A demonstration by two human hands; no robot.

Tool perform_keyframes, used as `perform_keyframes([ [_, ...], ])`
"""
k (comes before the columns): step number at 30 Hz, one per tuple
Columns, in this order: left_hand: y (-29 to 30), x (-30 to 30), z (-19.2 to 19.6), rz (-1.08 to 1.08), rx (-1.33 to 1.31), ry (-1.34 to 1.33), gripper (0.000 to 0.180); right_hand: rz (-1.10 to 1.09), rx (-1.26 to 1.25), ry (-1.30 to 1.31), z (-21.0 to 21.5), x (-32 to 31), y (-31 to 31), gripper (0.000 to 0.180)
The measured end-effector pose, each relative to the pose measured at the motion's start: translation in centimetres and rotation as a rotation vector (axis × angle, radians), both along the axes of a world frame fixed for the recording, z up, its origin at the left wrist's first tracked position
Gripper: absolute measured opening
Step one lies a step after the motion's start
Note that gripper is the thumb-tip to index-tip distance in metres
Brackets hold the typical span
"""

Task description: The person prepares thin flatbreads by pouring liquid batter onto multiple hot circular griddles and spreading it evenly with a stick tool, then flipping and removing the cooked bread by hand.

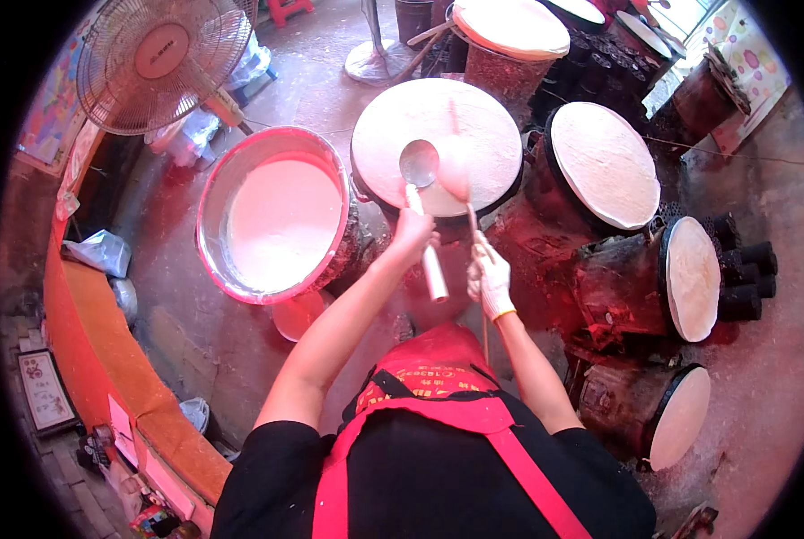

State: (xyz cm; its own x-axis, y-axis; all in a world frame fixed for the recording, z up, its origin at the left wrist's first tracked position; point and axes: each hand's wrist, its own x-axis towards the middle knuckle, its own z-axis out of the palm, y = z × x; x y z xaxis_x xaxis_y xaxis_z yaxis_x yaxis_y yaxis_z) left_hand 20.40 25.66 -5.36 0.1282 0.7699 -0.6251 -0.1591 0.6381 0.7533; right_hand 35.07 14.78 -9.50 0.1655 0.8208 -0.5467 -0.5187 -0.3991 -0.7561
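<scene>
My bare left hand is closed round the pale handle of a ladle. The ladle's round bowl hangs over a large round griddle covered with a sheet of pale batter. On my right hand is a white glove, its fingers wrapped round the long thin stick of a batter spreader. The spreader's head, blurred, lies over the near right part of the batter sheet. To the left of the griddle stands a wide basin of pale liquid batter.
More drum stoves with pale flat sheets stand at the right, such as one sheet and another. Behind the griddle is one more covered stove. A standing fan rises at the far left, above an orange counter edge.
</scene>
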Motion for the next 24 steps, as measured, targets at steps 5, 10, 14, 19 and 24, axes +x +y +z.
perform_keyframes([
  [5, 2.1, -3.4, 3.9, 0.122, -0.481, -0.899, 0.009, 0.21, 0.009, 0.105, 3.9, -0.3, 1.0, 0.035],
  [10, -2.7, -10.6, 8.0, -0.084, -0.409, -0.704, 0.012, -0.191, 0.021, -0.257, 4.1, 3.1, 3.5, 0.035],
  [14, -3.5, -14.1, 8.9, -0.018, -0.563, -0.638, 0.01, 0.248, 0.382, -0.901, -1.5, -1.8, -0.5, 0.036],
  [19, -6.3, -16.4, 8.0, -0.072, -0.49, -0.423, 0.012, 0.046, 0.309, -0.908, 2.0, -0.3, 0.7, 0.036],
  [24, -7.2, -15.8, 8.7, 0.048, -0.714, -0.595, 0.024, 0.372, 0.329, -1.204, 1.2, -1.7, -3.6, 0.038],
])
